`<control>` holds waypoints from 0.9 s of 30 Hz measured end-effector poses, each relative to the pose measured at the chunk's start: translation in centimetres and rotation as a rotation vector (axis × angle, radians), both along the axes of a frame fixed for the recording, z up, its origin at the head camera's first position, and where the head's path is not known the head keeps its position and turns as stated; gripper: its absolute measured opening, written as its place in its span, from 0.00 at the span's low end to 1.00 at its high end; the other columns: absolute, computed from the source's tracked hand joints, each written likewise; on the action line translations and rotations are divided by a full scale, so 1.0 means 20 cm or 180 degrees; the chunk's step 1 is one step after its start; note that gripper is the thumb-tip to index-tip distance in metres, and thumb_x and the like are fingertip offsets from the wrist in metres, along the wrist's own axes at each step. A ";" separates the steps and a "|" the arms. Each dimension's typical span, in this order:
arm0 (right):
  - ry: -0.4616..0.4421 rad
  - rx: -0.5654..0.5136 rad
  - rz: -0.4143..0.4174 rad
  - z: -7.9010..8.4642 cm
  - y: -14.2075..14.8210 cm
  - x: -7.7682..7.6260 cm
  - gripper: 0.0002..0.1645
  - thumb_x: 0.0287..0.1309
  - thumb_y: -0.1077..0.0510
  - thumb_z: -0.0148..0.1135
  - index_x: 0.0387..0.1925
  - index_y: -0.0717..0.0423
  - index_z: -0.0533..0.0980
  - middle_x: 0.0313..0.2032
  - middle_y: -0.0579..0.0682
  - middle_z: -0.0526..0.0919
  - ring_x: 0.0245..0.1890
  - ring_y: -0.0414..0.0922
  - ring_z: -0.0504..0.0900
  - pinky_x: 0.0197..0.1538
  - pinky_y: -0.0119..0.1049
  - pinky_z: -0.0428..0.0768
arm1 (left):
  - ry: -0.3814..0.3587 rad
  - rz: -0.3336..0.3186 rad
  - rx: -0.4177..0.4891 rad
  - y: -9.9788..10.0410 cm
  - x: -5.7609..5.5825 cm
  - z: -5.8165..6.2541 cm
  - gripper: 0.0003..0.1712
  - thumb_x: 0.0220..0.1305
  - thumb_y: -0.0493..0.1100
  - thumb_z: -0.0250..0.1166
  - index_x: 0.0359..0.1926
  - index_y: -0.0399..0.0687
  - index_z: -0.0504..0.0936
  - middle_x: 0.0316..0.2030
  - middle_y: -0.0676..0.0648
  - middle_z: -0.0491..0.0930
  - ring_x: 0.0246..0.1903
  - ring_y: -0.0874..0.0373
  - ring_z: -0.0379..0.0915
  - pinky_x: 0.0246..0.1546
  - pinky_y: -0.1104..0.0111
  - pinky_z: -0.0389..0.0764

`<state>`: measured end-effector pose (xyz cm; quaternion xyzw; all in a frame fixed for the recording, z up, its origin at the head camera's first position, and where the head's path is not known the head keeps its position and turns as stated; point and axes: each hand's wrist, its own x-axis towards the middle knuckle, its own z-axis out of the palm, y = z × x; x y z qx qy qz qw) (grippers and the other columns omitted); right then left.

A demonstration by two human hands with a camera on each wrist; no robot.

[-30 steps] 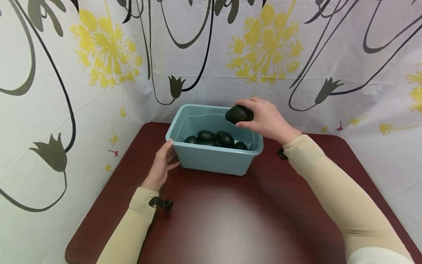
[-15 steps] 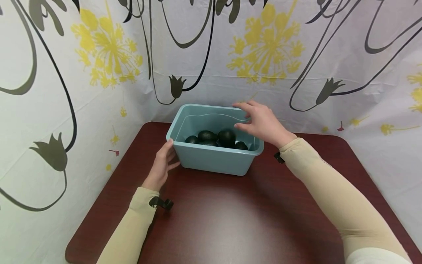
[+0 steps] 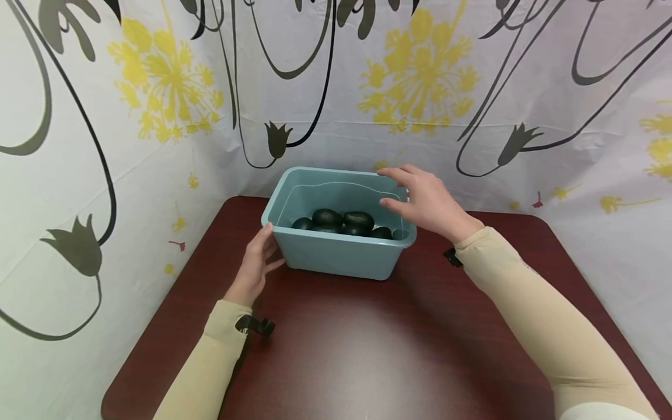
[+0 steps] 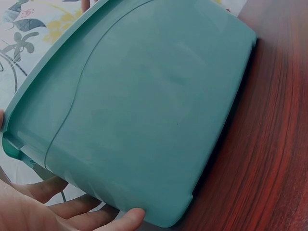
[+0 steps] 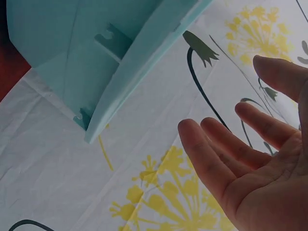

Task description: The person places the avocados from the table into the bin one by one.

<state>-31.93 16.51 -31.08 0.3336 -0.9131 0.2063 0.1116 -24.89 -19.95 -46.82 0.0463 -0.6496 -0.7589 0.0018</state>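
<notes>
A light blue plastic bin [image 3: 341, 254] stands on the table and holds several dark green avocados [image 3: 359, 220]. My left hand [image 3: 254, 265] grips the bin's near left corner, its thumb on the rim. In the left wrist view, the fingers [image 4: 126, 220] of that hand lie against the bin's outer wall. Over the bin's right end, my right hand [image 3: 427, 201] is held with thumb and fingers spread and nothing between them. The right wrist view shows that hand apart from the bin's rim [image 5: 139, 72]. The front wall partly hides the avocados.
The dark red-brown wooden table [image 3: 336, 344] has rounded corners. A white cloth with yellow and grey flower prints [image 3: 420, 76] hangs behind the bin and along the sides. The bin stands near the table's back edge.
My right hand has let go of an avocado, which dropped into the bin and settled among the others. That hand stays above the bin's right end. The left hand holds its place.
</notes>
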 end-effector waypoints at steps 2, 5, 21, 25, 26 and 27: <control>0.0025 -0.0006 -0.0007 0.01 0.01 0.01 0.36 0.63 0.43 0.68 0.71 0.39 0.68 0.61 0.49 0.74 0.52 0.48 0.77 0.46 0.51 0.78 | -0.0002 -0.0005 0.0011 0.00 0.00 0.00 0.43 0.66 0.74 0.55 0.77 0.67 0.58 0.74 0.51 0.58 0.71 0.50 0.57 0.61 0.39 0.67; 0.0045 -0.0001 -0.0042 0.01 0.02 0.03 0.36 0.64 0.44 0.68 0.71 0.39 0.68 0.62 0.50 0.74 0.53 0.50 0.77 0.49 0.54 0.77 | 0.0007 -0.0037 0.0038 0.00 0.00 -0.01 0.44 0.67 0.74 0.54 0.77 0.67 0.57 0.75 0.51 0.57 0.72 0.50 0.56 0.62 0.40 0.66; 0.0275 -0.0021 -0.0028 0.00 0.08 0.16 0.36 0.63 0.44 0.69 0.71 0.40 0.69 0.61 0.49 0.73 0.52 0.49 0.77 0.47 0.52 0.77 | 0.0254 -0.0144 -0.0429 -0.10 0.04 0.04 0.41 0.72 0.70 0.50 0.78 0.64 0.55 0.76 0.49 0.56 0.71 0.46 0.58 0.60 0.38 0.67; 0.0305 -0.0057 -0.0039 -0.02 0.12 0.21 0.36 0.64 0.44 0.68 0.71 0.42 0.69 0.63 0.49 0.72 0.60 0.50 0.74 0.53 0.55 0.76 | 0.0462 -0.0076 -0.0865 -0.14 0.08 0.07 0.40 0.74 0.68 0.50 0.78 0.59 0.56 0.75 0.48 0.57 0.71 0.47 0.57 0.61 0.38 0.67; 0.0313 -0.0058 -0.0051 -0.02 0.13 0.22 0.36 0.64 0.44 0.68 0.71 0.42 0.69 0.64 0.50 0.72 0.61 0.51 0.72 0.55 0.56 0.75 | 0.0512 -0.0031 -0.1039 -0.14 0.09 0.08 0.39 0.74 0.67 0.50 0.78 0.59 0.57 0.74 0.48 0.58 0.71 0.47 0.57 0.61 0.39 0.67; 0.0328 -0.0063 -0.0067 -0.03 0.14 0.23 0.36 0.64 0.44 0.68 0.71 0.42 0.69 0.64 0.50 0.72 0.62 0.51 0.72 0.56 0.57 0.74 | 0.0567 0.0028 -0.1258 -0.15 0.10 0.09 0.39 0.74 0.67 0.51 0.78 0.59 0.57 0.74 0.48 0.59 0.71 0.47 0.57 0.62 0.39 0.67</control>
